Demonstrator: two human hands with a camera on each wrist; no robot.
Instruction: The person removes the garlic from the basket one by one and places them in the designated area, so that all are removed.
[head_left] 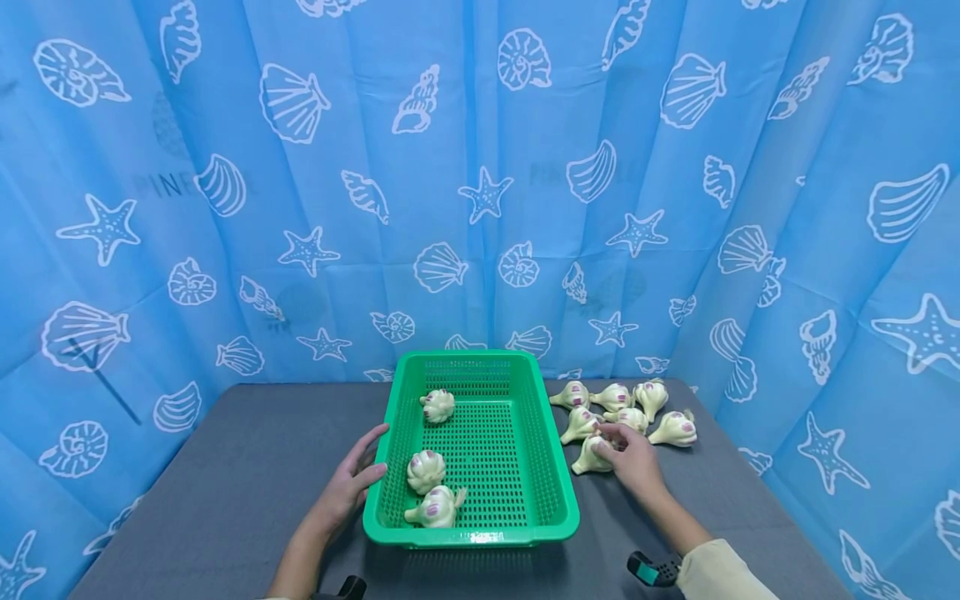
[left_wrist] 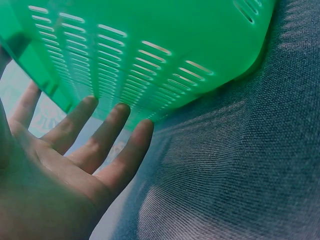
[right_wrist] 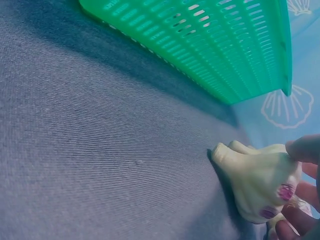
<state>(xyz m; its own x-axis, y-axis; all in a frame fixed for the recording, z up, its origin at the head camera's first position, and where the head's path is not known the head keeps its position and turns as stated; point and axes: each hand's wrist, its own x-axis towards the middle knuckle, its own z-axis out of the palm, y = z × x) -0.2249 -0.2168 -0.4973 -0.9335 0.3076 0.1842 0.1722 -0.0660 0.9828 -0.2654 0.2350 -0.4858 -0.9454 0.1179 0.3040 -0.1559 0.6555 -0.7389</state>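
Three garlic bulbs lie along the left part of a green plastic basket (head_left: 471, 536); one garlic bulb (head_left: 438, 406) is toward the back. My left hand (head_left: 348, 483) is at the basket's left side, its thumb at the rim. In the left wrist view, its extended fingers (left_wrist: 100, 142) reach along the slotted outer wall. On the right, my right hand (head_left: 633, 458) pinches the nearest garlic bulb (head_left: 590, 457) of a group on the table. The right wrist view shows this bulb (right_wrist: 255, 182) with its stem pointing away from the hand and the thumb against its side.
Several more garlic bulbs (head_left: 626, 419) sit close together right of the basket, near the table's back right corner. The grey cloth-covered table (head_left: 225, 483) extends on both sides. Behind it hangs a blue curtain (head_left: 480, 233) with white shell prints.
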